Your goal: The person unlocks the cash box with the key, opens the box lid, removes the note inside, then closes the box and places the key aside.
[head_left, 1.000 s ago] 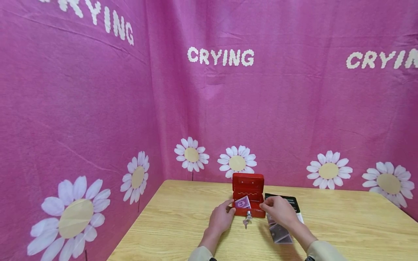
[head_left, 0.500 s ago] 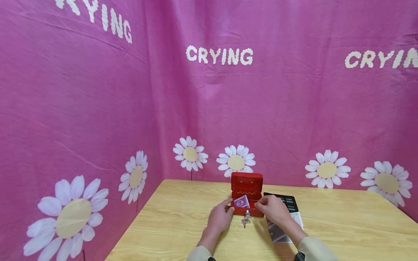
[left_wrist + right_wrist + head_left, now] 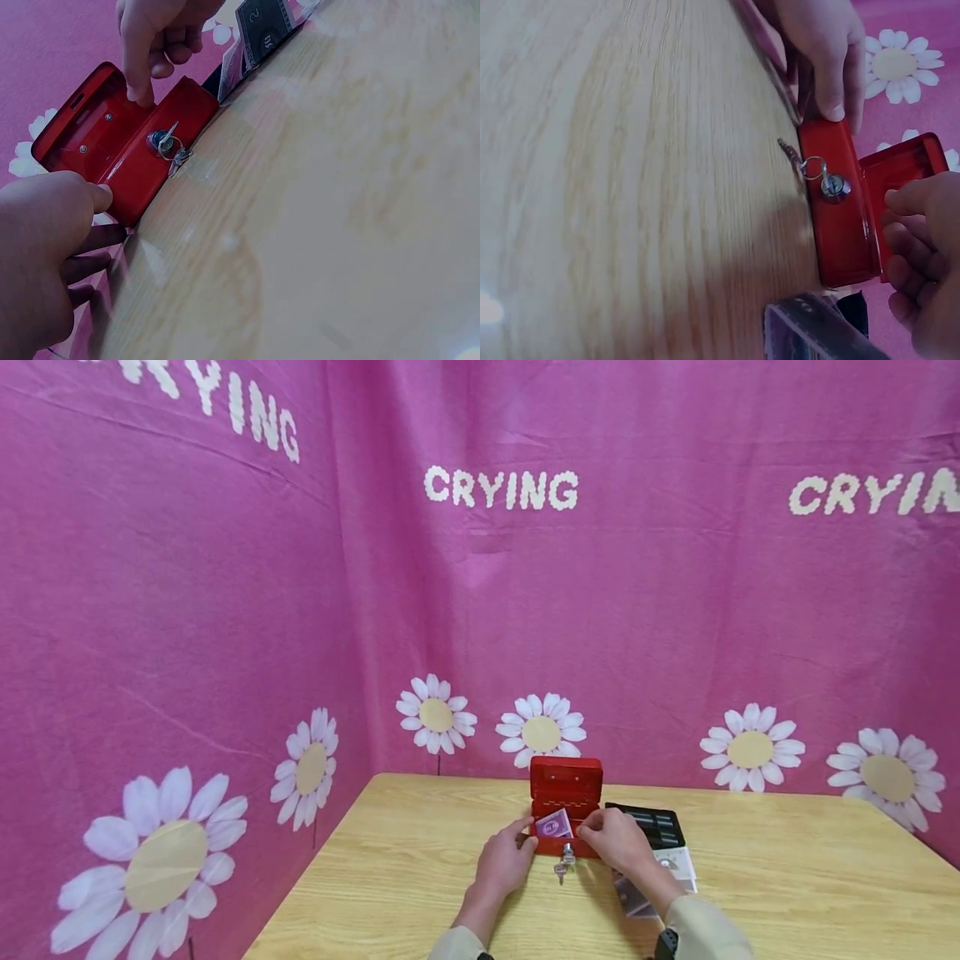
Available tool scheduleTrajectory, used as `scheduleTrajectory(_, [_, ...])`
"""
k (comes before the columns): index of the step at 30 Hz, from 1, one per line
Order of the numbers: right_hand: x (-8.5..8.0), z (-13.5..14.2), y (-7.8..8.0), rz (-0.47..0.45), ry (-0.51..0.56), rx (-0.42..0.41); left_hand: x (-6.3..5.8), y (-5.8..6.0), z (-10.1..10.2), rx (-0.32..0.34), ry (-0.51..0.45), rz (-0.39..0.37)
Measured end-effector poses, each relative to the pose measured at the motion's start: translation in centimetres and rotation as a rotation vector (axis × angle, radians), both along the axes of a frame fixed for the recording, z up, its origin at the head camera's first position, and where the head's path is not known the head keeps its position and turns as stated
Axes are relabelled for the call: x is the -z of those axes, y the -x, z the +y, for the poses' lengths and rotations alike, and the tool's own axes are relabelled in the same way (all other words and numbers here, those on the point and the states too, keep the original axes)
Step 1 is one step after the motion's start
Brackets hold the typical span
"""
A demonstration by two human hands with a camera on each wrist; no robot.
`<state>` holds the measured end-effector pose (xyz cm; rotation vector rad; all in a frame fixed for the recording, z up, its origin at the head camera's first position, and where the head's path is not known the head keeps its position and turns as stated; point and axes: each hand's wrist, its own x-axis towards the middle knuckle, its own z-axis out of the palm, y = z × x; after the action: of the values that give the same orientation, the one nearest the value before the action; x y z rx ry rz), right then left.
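Observation:
A small red cash box [image 3: 566, 774] stands with its lid raised at the back of the table. My left hand [image 3: 506, 858] grips its left end, thumb on the front edge and fingers down the side. A purple banknote [image 3: 553, 825] lies inside on the left. My right hand [image 3: 618, 839] reaches over the right part of the box, thumb and index finger dipping inside the rim. I cannot tell whether those fingertips pinch something small. Keys on a ring [image 3: 178, 159] hang from the front lock [image 3: 835, 187].
Right of the box lies a black compartment tray [image 3: 663, 828]. Several notes [image 3: 637, 900] are spread in front of it, partly under the right forearm. The wooden table [image 3: 420, 827] meets a pink curtain [image 3: 637, 610] printed with daisies at the back and left.
My right hand has moved left, from the box's right edge to over its inside, uncovering more of the tray and a pale note. The left hand stays on the box.

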<state>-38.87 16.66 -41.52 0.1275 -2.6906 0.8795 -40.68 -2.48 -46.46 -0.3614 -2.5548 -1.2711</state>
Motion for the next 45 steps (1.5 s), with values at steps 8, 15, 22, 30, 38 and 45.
scheduleTrajectory(8, [0.3,-0.1,0.7,-0.035,0.004,0.022,0.1,0.0,0.2,0.0,0.001,-0.017])
scheduleTrajectory(15, [0.9,-0.2,1.4,0.017,-0.073,0.06,0.0,0.2,0.1,-0.01,0.01,-0.008])
scheduleTrajectory(22, [1.2,-0.7,1.8,0.007,-0.123,0.077,-0.1,-0.1,0.0,-0.002,0.008,-0.006])
scheduleTrajectory(30, [0.6,-0.9,2.2,-0.062,-0.112,0.073,-0.4,0.1,0.0,0.0,0.004,0.002])
scheduleTrajectory(38, [0.9,-1.1,2.4,-0.084,-0.106,0.053,0.0,0.1,-0.2,0.006,0.009,0.01])
scheduleTrajectory(45, [1.2,-1.0,2.5,-0.078,-0.082,0.07,0.1,0.0,-0.3,0.007,0.018,0.042])
